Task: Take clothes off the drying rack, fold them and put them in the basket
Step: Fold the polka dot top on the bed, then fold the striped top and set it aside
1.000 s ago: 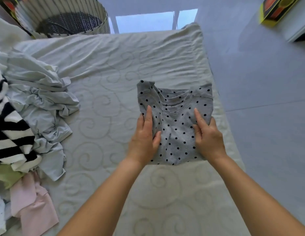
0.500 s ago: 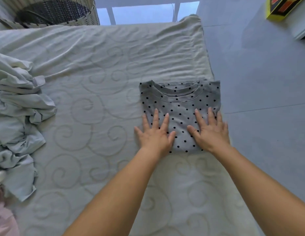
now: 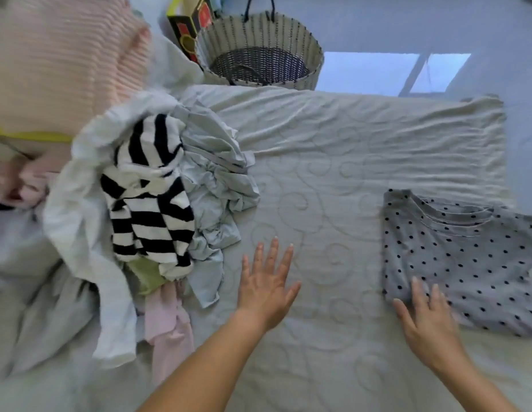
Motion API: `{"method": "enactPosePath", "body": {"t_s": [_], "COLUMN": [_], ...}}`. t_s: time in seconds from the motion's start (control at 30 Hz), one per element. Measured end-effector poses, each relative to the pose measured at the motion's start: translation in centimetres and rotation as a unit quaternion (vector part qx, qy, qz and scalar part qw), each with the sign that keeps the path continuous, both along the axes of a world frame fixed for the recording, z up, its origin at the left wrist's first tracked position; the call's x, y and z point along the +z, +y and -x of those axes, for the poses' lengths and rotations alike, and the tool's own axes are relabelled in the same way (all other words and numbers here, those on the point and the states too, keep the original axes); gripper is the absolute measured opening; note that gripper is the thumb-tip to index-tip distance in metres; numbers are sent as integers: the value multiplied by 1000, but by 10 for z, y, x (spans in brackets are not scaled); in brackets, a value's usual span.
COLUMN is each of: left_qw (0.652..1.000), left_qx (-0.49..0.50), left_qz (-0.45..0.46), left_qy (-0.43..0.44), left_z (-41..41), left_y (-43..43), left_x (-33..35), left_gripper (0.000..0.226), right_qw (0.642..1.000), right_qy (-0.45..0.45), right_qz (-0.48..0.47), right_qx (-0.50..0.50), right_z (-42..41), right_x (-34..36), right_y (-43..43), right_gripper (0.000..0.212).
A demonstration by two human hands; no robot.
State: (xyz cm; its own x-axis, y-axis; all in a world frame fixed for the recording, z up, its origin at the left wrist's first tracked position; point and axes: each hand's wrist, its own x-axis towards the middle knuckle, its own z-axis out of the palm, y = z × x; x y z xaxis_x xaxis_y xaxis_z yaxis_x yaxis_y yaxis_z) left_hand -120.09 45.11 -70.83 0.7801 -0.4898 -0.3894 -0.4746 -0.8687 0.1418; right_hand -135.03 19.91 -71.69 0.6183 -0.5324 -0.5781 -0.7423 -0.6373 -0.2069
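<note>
- Left hand (image 3: 266,289), fingers spread, empty, lower centre; right hand (image 3: 428,319) flat on the folded polka-dot top (image 3: 466,257), lower right.
- Lifting it one-handed could spill the fold.

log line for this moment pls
step: fold | polka-dot shirt: folded, flat on bed | right hand: fingers on shirt's near corner | left hand: open, beside unfolded pile | basket: shirt not in it

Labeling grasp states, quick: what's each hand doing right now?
Left hand: open, fingers spread, holding nothing.
Right hand: open, fingers resting on the folded polka-dot top.
</note>
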Motion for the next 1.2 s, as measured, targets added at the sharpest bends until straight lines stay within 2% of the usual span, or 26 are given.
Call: {"method": "enactPosePath", "body": {"t_s": [0.07, 0.17, 0.43, 0.6, 0.73, 0.9, 0.97, 1.07, 1.2], "left_qw": [999, 995, 991, 995, 996, 992, 997, 999, 991], "left_qx": [37, 77, 127, 85, 61, 71, 25, -9, 25], "left_qz": [-28, -53, -18, 12, 44, 98, 62, 28, 111], "left_qy": [-12, -32, -44, -46, -56, -33, -24, -28, -66], "left_z": [-23, -58, -154, -205, -232, -260, -264, -266, -266], "left_y": [53, 123, 241, 250, 239, 221, 218, 219, 216], "left_x": [16, 43, 82, 87, 84, 88, 86, 78, 74], "left_gripper": [73, 73, 73, 71, 71, 72, 70, 65, 53], "right_qw": [1000, 998, 974, 956, 951, 964, 959, 956, 940], "right_qy": [3, -19, -162, -224, -195, -172, -176, -225, -307], "right_qz": [-5, -7, -50, -34, 29, -33, -27, -31, -62], "right_qx": [2, 58, 148, 185, 237, 202, 218, 186, 135], "right_z": [-16, -58, -214, -284, -324, -349, -351, -351, -350], "right_x": [10, 27, 68, 87, 93, 92, 88, 82, 84], "right_y": [36, 96, 264, 325, 337, 330, 327, 325, 327], "right_gripper": [77, 76, 63, 57, 47, 54, 51, 42, 33]}}
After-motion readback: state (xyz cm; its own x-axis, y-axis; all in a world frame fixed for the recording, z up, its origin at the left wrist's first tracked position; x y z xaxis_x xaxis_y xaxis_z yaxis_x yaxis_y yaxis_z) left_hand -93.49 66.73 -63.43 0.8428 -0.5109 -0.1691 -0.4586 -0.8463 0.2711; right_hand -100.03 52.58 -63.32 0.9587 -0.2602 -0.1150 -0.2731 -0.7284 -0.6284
